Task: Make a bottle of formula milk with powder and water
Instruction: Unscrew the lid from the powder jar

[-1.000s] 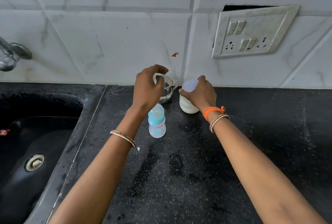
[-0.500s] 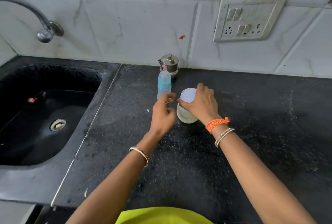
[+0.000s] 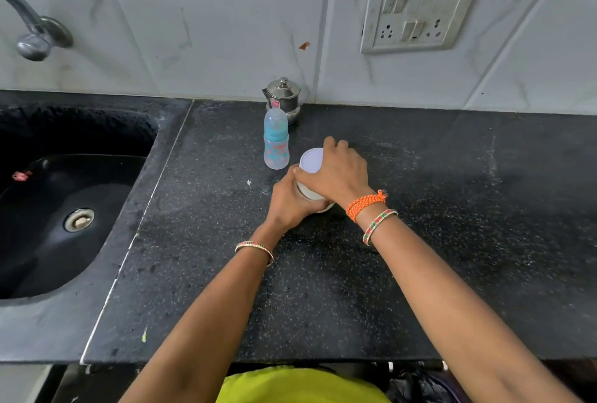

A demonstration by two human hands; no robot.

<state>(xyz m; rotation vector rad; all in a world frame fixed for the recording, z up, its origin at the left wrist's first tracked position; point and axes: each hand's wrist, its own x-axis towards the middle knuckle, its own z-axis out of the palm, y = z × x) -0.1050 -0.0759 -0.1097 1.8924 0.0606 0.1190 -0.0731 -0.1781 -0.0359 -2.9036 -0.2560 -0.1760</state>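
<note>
The right hand [image 3: 336, 173] grips from above the flat lid of the white round plastic powder jar [image 3: 311, 163], while the left hand [image 3: 290, 201] clasps its body on the black speckled stone table [image 3: 452, 209]. To open it well, I think the left hand should keep the jar firm and upright while the right turns only the lid, so no powder spills. The small blue capped baby bottle [image 3: 276, 141] stands just beyond it.

Baby bottle [image 3: 276, 141] and steel pot [image 3: 283, 99] crowd the white jar's [image 3: 310, 163] far-left side; counter [image 3: 452, 209] rightward lies open; sink [image 3: 64, 209] drops away left.

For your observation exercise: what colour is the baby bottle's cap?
Translucent light blue on the baby bottle's cap, seen best in the head view.
</note>
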